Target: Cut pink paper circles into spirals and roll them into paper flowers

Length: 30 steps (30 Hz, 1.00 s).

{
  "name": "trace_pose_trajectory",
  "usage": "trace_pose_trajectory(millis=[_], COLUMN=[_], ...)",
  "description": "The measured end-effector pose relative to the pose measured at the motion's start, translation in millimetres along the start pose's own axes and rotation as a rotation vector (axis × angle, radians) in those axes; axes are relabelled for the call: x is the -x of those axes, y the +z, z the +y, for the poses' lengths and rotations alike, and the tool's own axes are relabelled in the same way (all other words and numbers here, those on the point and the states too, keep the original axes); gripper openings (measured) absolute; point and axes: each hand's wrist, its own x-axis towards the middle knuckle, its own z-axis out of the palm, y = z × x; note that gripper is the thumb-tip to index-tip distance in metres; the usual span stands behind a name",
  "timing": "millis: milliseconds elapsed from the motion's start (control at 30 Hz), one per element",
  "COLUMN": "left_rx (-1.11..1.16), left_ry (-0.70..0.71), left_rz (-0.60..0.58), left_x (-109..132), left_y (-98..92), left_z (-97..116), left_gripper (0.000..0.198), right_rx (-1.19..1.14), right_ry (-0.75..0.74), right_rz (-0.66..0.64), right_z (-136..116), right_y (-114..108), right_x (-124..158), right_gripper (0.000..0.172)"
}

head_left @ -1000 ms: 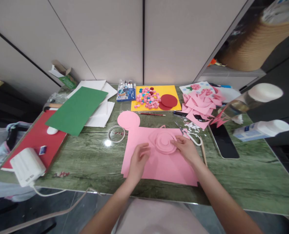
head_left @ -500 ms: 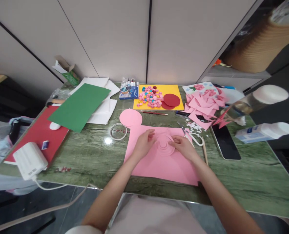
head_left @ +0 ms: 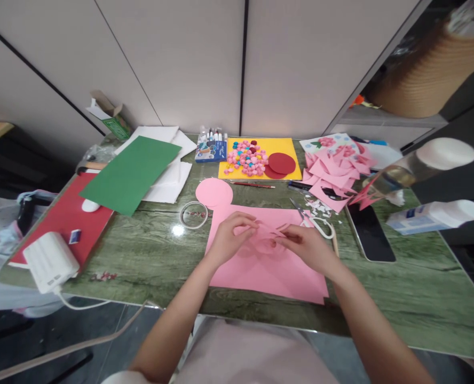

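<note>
Between my hands is a pink paper spiral [head_left: 267,243], its rings raised and slightly blurred. My left hand [head_left: 234,234] pinches the spiral's left edge between thumb and fingers. On the other side my right hand [head_left: 307,245] has its fingertips closed on the paper strip. Both hands are just above pink paper sheets [head_left: 257,280] lying on the green wood-grain table [head_left: 149,256]. Two overlapping pink paper circles [head_left: 214,192] touch the sheets' upper left corner. White-handled scissors [head_left: 323,228] lie beside my right hand, partly on the sheets.
A roll of tape [head_left: 194,215] sits left of the sheets. Behind are a yellow sheet [head_left: 295,144] with pom-poms [head_left: 247,158] and red circles [head_left: 282,164]. Pink scraps [head_left: 333,173], a phone [head_left: 370,233] and bottles [head_left: 437,216] stand right; green card [head_left: 131,173] and a white charger [head_left: 50,261] are left.
The spiral, lying nearly flat before, is lifted and tilted, its rings pulled apart. My right hand has turned and closed more over the strip; my left hand shifted slightly.
</note>
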Motion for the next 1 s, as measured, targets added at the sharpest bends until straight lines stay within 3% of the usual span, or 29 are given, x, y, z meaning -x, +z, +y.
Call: trace_pose_trajectory(millis=[133,200,300,500,633,700,833,1000], left_rx=[0.046,-0.068,-0.148,-0.230,-0.509,-0.738,-0.969,-1.098], left_ry=[-0.113,-0.150,-0.152,-0.137,-0.024,0.092,0.211,0.220], left_rz=[-0.077,-0.024,0.037,0.082,0.091,0.038,-0.235,-0.279], left_x=[-13,-19,-23,-15,0,12,38,52], left_y=[3.7,7.6,12.1,6.1,1.8,4.0,13.3,18.3], left_z=[-10,-23,-42,-48,-36,-30,-30,-42], left_gripper=[0.016,0.013,0.013,0.024,0.025,0.030,0.047,0.058], right_rx=[-0.134,-0.072,0.033,0.330,0.462,0.514,0.654,0.855], right_ry=[0.059,0.139,0.144,-0.006,-0.119,-0.150,-0.207,-0.265], right_rz=[-0.040,0.018,0.108,0.279,0.334,0.314,0.188,-0.008], right_z=[11,23,38,44,50,53,53,53], right_y=[-4,-3,2,11,16,20,32,51], right_x=[-15,-24,-29,-5,10,13,15,13], right_gripper=[0.025,0.027,0.025,0.028,0.031,0.033,0.042,0.056])
